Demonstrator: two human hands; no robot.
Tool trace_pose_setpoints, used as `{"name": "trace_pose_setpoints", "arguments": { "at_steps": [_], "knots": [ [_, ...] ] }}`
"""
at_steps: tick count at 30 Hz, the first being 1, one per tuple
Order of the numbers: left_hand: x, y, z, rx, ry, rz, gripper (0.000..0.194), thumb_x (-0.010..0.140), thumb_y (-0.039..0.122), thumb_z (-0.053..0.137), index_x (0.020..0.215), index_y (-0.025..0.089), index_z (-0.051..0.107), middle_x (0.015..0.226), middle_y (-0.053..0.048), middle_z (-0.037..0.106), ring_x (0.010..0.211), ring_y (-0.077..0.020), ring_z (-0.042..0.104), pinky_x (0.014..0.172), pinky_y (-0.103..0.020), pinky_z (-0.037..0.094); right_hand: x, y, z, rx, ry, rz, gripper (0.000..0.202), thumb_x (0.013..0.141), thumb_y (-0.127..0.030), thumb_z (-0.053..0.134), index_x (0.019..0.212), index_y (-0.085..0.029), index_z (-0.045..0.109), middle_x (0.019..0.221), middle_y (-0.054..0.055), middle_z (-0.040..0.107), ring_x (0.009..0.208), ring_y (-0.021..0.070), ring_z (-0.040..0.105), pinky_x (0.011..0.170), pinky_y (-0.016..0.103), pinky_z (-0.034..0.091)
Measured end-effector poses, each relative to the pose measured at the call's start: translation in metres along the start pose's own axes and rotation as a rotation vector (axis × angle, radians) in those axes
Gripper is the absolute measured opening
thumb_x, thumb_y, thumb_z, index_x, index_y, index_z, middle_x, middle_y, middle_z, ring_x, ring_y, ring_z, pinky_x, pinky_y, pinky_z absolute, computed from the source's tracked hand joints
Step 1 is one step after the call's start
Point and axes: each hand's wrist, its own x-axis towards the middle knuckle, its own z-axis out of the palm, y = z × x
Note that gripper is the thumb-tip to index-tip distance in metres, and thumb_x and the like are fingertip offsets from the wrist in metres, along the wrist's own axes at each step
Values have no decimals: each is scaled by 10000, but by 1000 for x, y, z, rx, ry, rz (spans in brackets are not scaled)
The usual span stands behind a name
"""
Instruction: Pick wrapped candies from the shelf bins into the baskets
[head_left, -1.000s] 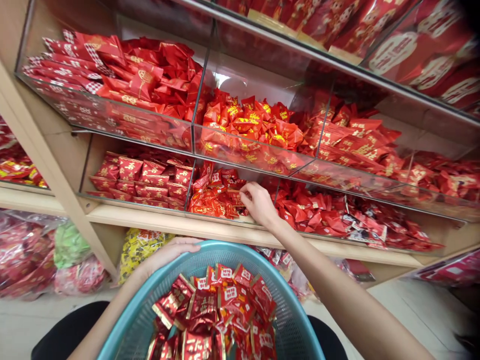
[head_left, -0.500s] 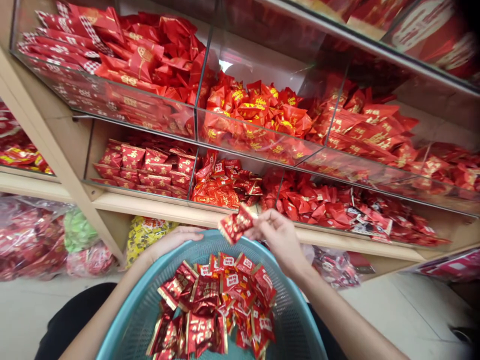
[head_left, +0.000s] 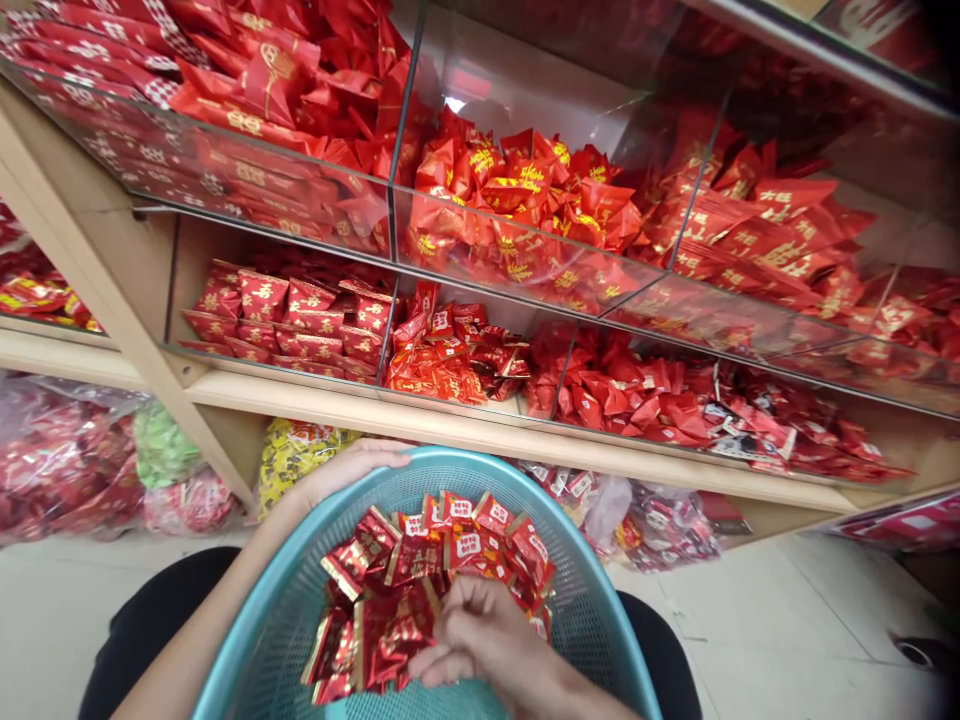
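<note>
A turquoise plastic basket point(head_left: 600, 560) stands in front of me, with several shiny red and gold wrapped candies point(head_left: 364, 550) piled inside. On its far left rim rests my left hand point(head_left: 356, 468), fingers closed along the edge. My right hand point(head_left: 480, 630) is down inside the basket, over the pile. Its fingers are curled, with the thumb and forefinger against a red candy packet point(head_left: 394, 625) that has gold ends. The hand partly hides the candies below it. Orange-red packets with white labels point(head_left: 466, 545) lie just beyond the fingers.
Ahead, a wooden shelf point(head_left: 300, 398) carries clear-walled bins filled with red packets point(head_left: 517, 190). The lower bins hold more red sweets point(head_left: 442, 365). Beneath the shelf lie a yellow bag point(head_left: 300, 455) and clear bags of red packets point(head_left: 67, 460). A tiled floor point(head_left: 772, 620) shows on the right.
My right hand has moved down from above the basket's far rim, carrying a red candy packet into the basket. My left hand stays on the rim. The view has shifted slightly.
</note>
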Motion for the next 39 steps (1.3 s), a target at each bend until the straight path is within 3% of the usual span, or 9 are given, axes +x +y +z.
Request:
{"name": "trace_pose_setpoints", "arguments": {
  "at_steps": [5, 10, 16, 21, 26, 31, 35, 37, 39],
  "knots": [
    [-2, 1, 1, -2, -4, -11, 518, 561, 372, 721, 1025, 150, 664, 967, -69, 696, 950, -259, 608, 885, -352, 433, 7, 16, 24, -13, -116, 115, 294, 545, -245, 712, 619, -173, 438, 447, -35, 574, 596, 178, 676, 595, 259, 521],
    [-1, -1, -2, 13, -10, 11, 511, 575, 370, 712, 1032, 148, 661, 981, -67, 692, 953, -255, 605, 885, -346, 430, 18, 24, 36, 23, 1, 156, 284, 515, -243, 727, 628, -165, 479, 536, -8, 626, 671, 178, 685, 660, 272, 536],
    [0, -1, -2, 18, -11, 11, 523, 563, 384, 717, 1025, 146, 663, 968, -65, 695, 936, -253, 609, 876, -346, 433, 22, 30, 32, 98, 60, 116, 336, 462, -259, 789, 608, -156, 504, 612, -1, 638, 726, 175, 681, 731, 275, 537],
    [1, -2, -3, 33, -7, 13, 523, 573, 385, 710, 1034, 142, 659, 970, -70, 694, 924, -247, 613, 879, -342, 431, 32, 38, 28, 27, -16, 76, 489, 420, -449, 808, 650, -149, 497, 524, -6, 603, 565, 131, 639, 546, 233, 521],
    [4, -6, -7, 45, 0, 35, 511, 589, 380, 700, 1044, 153, 655, 1013, -67, 682, 979, -248, 594, 898, -330, 420, 38, 43, 28, -98, -26, 63, 624, 314, -607, 765, 632, -175, 446, 377, -70, 469, 382, 87, 503, 358, 196, 411],
    [-1, -2, -4, 75, -32, 69, 459, 637, 362, 661, 1040, 143, 659, 950, -56, 699, 895, -239, 614, 859, -337, 441, 36, 44, 20, -272, 2, 90, 518, 514, -609, 699, 684, -199, 432, 330, -74, 437, 329, 89, 457, 331, 168, 304],
    [-1, -3, -5, 149, -15, 158, 430, 668, 333, 644, 1061, 159, 651, 1003, -39, 686, 964, -241, 592, 905, -329, 415, 27, 35, 10, -504, 31, 16, 391, 667, -544, 619, 632, -196, 443, 338, -79, 406, 304, 75, 410, 331, 175, 249],
    [0, -4, -7, 154, -22, 140, 430, 678, 347, 640, 1071, 173, 647, 1014, -33, 683, 966, -238, 595, 913, -325, 410, 19, 18, 8, -613, 39, -104, 355, 721, -493, 583, 594, -199, 431, 368, -73, 405, 334, 76, 411, 359, 192, 270],
    [1, -5, -9, 150, -41, 132, 425, 690, 346, 633, 1081, 180, 642, 1019, -29, 681, 960, -232, 599, 918, -320, 405, 9, -8, 8, -748, 38, -329, 343, 783, -430, 531, 557, -191, 435, 446, -42, 456, 415, 79, 435, 426, 210, 314]
  ]
}}
